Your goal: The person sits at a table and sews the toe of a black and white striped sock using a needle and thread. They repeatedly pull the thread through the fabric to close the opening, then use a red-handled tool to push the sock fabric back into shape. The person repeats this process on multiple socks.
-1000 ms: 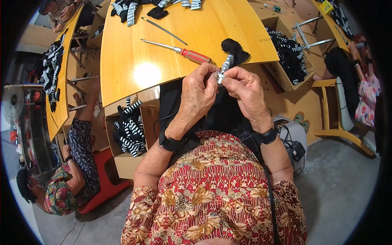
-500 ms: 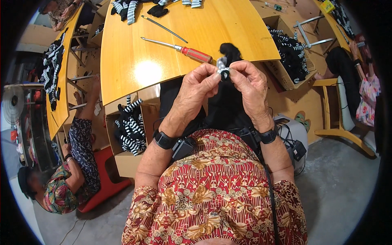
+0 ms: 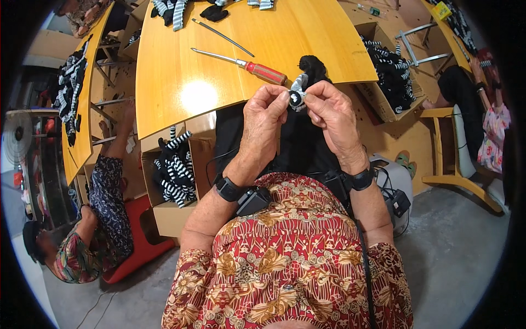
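Just off the table's near edge, my left hand [image 3: 266, 112] and my right hand [image 3: 334, 112] pinch opposite sides of a sock-like fabric tube [image 3: 299, 84]. It is grey and white at its open end, and its rim is spread so that a dark hole faces me. Its dark, bunched far end [image 3: 313, 67] lies by the table's edge. Beyond my left hand, a screwdriver [image 3: 266, 72] with a red handle rests on the yellow table [image 3: 181, 66]. A thin dark metal rod [image 3: 223, 37] lies farther off, touched by neither hand.
Grey-striped and black fabric pieces [image 3: 179, 13] lie at the table's far edge. Below left, a cardboard box [image 3: 171, 216] holds striped tubes; another box [image 3: 397, 115] stands at the right. A person [image 3: 90, 236] sits at the left, another [image 3: 496, 126] at the right.
The fabric's rim has turned more toward me and its round hole shows wider. My left hand has shifted slightly right; both hands keep their pinch.
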{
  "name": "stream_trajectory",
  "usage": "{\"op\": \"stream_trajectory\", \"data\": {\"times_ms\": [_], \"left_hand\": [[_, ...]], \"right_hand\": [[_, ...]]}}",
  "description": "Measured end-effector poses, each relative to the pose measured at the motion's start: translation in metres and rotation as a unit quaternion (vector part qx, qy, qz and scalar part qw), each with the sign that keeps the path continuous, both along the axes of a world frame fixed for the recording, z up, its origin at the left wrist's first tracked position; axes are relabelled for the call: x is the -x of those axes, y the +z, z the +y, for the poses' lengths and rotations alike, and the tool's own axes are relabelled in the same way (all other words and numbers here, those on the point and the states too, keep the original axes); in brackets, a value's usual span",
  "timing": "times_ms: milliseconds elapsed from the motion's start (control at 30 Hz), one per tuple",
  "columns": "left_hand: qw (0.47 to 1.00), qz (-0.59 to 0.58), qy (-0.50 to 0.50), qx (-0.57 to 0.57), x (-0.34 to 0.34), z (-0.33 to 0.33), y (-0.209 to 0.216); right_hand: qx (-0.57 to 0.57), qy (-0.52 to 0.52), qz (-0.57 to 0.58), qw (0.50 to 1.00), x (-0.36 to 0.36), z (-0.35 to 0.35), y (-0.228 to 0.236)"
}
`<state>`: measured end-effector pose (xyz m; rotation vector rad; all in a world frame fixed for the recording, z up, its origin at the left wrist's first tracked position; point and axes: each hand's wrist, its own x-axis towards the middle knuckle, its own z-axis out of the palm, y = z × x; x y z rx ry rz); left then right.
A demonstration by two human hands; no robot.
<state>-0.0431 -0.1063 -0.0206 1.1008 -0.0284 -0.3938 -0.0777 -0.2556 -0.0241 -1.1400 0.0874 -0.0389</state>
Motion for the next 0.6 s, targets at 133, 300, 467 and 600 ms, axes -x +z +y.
{"op": "stream_trajectory", "data": {"times_ms": [133,300,467,600], "left_hand": [[0.999,-0.013,-0.021,0.044,0.0,-0.001,0.0],[0.995,-0.032,-0.075,0.054,-0.004,-0.003,0.019],[0.988,-0.123,-0.064,-0.061,-0.004,-0.001,0.025],[0.989,-0.109,-0.061,-0.081,-0.007,0.004,0.027]], "right_hand": [[0.09,-0.053,0.0,0.995,0.001,0.004,0.01],[0.201,-0.076,-0.035,0.976,0.004,-0.001,0.035],[0.261,-0.086,-0.049,0.96,0.004,-0.002,0.037],[0.18,-0.056,-0.033,0.982,0.004,0.002,0.044]]}}
